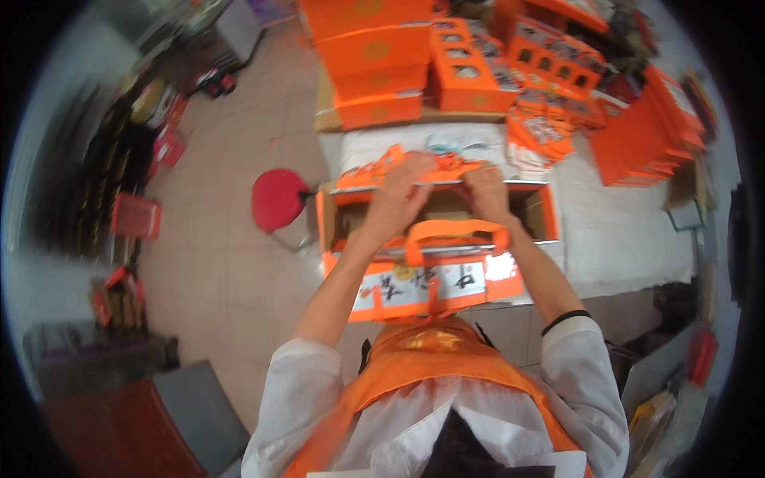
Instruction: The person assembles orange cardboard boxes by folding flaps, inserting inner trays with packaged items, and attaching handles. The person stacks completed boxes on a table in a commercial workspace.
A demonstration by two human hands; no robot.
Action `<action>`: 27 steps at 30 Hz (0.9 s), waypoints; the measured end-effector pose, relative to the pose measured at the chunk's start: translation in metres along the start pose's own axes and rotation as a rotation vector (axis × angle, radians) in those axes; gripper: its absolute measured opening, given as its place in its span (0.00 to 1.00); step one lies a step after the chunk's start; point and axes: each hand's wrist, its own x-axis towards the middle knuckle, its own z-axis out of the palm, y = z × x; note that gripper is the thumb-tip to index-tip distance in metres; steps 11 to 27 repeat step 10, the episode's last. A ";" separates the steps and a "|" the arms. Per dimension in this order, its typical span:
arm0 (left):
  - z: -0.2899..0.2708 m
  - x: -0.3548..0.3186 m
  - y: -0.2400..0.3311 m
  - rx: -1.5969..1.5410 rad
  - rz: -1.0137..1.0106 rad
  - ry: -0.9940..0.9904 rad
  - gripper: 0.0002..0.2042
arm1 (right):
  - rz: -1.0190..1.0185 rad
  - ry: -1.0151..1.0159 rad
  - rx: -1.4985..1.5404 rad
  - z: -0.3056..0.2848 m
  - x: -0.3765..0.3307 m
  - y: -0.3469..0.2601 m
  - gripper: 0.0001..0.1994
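An open orange gift box [328, 261] with a brown inside stands at the near edge of the table in front of me. Its near flap hangs toward me, with a white lettered panel [374, 293] and an orange strap handle [456, 229]. Both hands reach over the opening to the far flap [368, 174]. My left hand [402, 190] is closed on that flap, its thumb toward the right. Curled fingers of my right hand [486, 193] grip the same flap farther right. Fingertips are partly hidden and slightly blurred.
Stacked orange boxes [374, 60] and boxes with round cutouts [462, 68] stand beyond the table. Orange flat pieces [641, 139] pile at the right on the white-covered table [621, 231]. A red stool [279, 199] stands left on the tiled floor.
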 end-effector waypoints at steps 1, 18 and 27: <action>-0.033 -0.013 -0.002 0.120 -0.078 0.119 0.13 | -0.004 -0.055 -0.018 -0.002 0.002 -0.001 0.11; -0.093 -0.093 -0.039 -0.880 -1.143 0.137 0.28 | 0.013 -0.023 0.010 -0.012 0.008 -0.009 0.11; -0.093 -0.093 -0.039 -0.880 -1.143 0.137 0.28 | 0.013 -0.023 0.010 -0.012 0.008 -0.009 0.11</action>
